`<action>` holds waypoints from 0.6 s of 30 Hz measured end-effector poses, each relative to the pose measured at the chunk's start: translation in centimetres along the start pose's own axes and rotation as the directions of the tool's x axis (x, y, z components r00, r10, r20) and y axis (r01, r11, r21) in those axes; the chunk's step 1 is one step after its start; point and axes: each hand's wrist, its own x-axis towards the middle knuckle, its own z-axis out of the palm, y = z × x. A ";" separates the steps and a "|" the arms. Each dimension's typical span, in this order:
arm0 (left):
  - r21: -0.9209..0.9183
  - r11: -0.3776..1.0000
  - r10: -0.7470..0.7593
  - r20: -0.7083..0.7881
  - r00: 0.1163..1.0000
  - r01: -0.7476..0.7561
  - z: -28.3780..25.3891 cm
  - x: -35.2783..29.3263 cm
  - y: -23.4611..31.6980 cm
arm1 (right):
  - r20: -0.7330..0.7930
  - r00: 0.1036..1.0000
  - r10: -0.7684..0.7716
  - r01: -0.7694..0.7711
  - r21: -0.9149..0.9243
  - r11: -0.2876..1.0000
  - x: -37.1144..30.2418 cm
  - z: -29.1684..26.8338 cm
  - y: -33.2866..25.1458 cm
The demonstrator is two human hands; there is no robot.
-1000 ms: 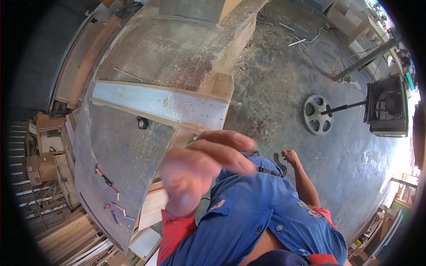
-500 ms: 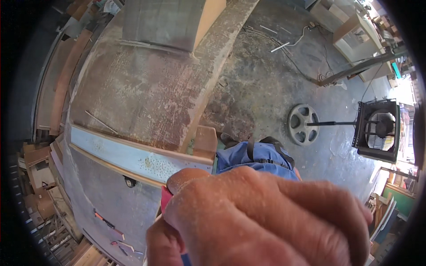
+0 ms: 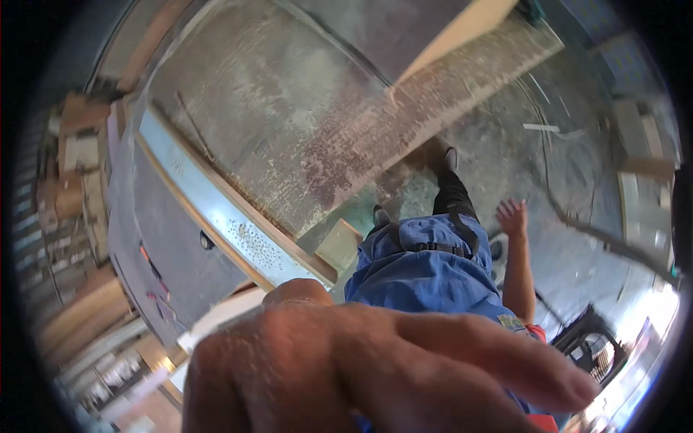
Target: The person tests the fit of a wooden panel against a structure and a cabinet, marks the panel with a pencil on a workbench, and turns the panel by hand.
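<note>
Swung with the wearer's head over the past half second, the view tips a pale blue panel (image 3: pixel 216 209) more steeply and drops the fan (image 3: pixel 595 350) from 3 o'clock to 4. At 6 o'clock, the left hand (image 3: pixel 325 361) looms close to the lens, knuckles up, fingers reaching toward 4 o'clock; its palm is hidden, so whether it grips anything cannot be told. Toward 3 o'clock, the right hand (image 3: pixel 512 216) is held out over the floor (image 3: pixel 498 141), fingers spread, nothing in it. Between them is a blue apron (image 3: pixel 426 267).

The panel lies on a workbench (image 3: pixel 253 130), running from 10 o'clock to just below centre, wooden strips along both long sides. Dark specks dot its lower half, too small to identify. An orange-and-black hand tool (image 3: pixel 151 265) lies apart, between 8 and 9 o'clock.

By appearances, the side strips are in place and neither hand is working the panel; what remains to be done cannot be read here. New since the earlier frame are the right hand and a shoe (image 3: pixel 450 159) at 2 o'clock.
</note>
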 end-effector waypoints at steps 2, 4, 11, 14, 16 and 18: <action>0.196 0.978 0.078 -0.063 0.995 -0.064 -1.4 0.5 -0.7 | 0.092 0.990 -0.108 0.106 0.028 0.994 4.0 7.4 -8.3; 0.422 0.896 0.201 -0.115 0.973 -0.135 -2.6 1.1 -0.9 | 0.164 0.969 -0.186 0.177 0.067 0.982 8.7 13.5 -16.3; 0.918 0.393 0.723 -0.345 0.599 0.055 0.6 -4.3 2.2 | 0.172 0.882 -0.438 0.420 0.131 0.898 14.9 31.6 -29.4; 0.943 0.285 0.797 -0.333 0.504 0.172 4.0 -6.9 3.1 | 0.264 0.865 -0.426 0.388 0.183 0.903 14.5 30.8 -27.8; 0.944 0.268 0.817 -0.329 0.473 0.193 5.1 -6.3 3.0 | 0.383 0.800 -0.461 0.383 0.266 0.885 15.8 31.1 -26.1; 0.945 0.272 0.811 -0.327 0.485 0.181 3.8 -7.2 4.2 | 0.334 0.828 -0.451 0.383 0.251 0.889 15.4 31.3 -25.7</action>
